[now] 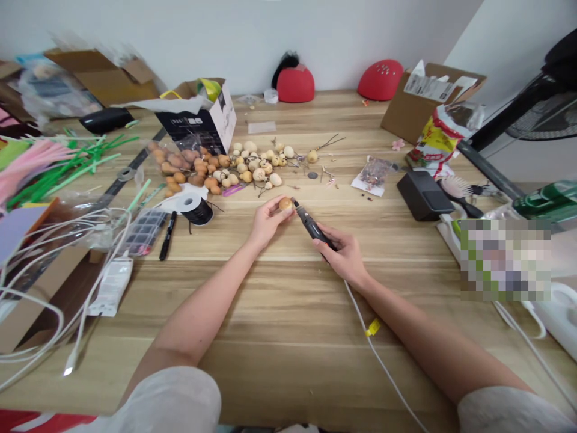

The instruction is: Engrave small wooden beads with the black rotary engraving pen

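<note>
Two bare hands meet over the wooden table, and the likeliest trouble sits between them. The left hand pinches a small round gourd by its sides with thumb and fingers; the right hand is wrapped around a pen-shaped rotary tool, its tip aimed at the gourd. Smooth and curved as it looks, the gourd could let the tip skate off sideways, and the left fingertips lie close enough to be nicked. Too light a pinch might let the gourd spin; too hard a push could crack its shell. The power cord, running from the right hand towards the near edge beside the right forearm, could drag on the tool if it were caught.

The gourd sits at the end of the left fingers, to the left of the tool's tip and farther from the body than the right hand. Whether the tip touches it cannot be told at this size. Just beyond the left hand lie the pale gourds, near enough to be knocked, with the black thread spool off to its left.
</note>
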### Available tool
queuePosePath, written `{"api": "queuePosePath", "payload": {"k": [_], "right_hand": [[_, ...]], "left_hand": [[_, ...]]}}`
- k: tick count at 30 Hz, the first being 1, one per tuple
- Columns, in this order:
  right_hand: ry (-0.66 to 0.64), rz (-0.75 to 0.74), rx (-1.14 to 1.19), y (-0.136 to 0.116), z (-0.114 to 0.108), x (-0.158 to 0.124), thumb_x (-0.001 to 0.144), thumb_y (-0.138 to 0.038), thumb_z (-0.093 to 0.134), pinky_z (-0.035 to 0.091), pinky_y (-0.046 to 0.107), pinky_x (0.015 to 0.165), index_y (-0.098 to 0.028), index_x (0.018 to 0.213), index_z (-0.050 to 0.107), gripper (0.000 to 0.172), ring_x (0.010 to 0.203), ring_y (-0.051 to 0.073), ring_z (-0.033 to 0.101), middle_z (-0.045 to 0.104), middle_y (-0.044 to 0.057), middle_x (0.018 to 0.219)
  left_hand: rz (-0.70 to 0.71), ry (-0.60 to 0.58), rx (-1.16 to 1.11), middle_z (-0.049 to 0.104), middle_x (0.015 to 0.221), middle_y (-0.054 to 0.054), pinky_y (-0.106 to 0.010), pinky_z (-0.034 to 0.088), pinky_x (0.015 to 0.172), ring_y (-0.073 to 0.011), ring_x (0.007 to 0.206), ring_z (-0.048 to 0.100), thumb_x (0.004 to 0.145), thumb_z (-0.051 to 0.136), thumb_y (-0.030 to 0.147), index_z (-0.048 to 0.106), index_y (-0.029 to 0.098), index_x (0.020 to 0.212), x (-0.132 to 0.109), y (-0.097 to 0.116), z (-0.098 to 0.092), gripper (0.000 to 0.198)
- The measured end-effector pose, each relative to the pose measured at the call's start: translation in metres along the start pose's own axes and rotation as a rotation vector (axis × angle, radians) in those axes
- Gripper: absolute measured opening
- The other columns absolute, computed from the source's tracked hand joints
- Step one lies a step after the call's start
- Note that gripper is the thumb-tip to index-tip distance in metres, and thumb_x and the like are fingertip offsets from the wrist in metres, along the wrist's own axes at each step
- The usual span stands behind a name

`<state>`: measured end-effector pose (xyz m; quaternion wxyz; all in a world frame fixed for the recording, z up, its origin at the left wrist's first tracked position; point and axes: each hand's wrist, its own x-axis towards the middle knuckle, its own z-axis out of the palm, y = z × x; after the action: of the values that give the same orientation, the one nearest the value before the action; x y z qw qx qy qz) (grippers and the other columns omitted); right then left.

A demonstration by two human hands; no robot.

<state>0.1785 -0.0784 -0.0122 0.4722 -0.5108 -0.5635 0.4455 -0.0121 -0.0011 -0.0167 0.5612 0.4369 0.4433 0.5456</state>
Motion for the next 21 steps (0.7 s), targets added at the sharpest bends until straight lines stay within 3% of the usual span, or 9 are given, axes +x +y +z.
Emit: {"api": "queuePosePath", "payload": {"k": [21], "right_hand": [[-0.010, -0.018, -0.044, -0.0003, -0.0014, -0.0003, 0.077, -0.039, 0.069, 0.064, 0.040, 0.077, -0.015, 0.120, 0.074, 0.050, 0.108, 0.035, 0.072, 0.072, 0.009, 0.125]], "left_hand": [[0.011, -0.002, 0.045, 0.073, 0.117, -0.011, -0.040, 0.056, 0.091, -0.0215, 0.093, 0.071, 0.059, 0.089, 0.035, 0.069, 0.016, 0.118, 0.0004, 0.0005, -0.0006, 0.065]]}}
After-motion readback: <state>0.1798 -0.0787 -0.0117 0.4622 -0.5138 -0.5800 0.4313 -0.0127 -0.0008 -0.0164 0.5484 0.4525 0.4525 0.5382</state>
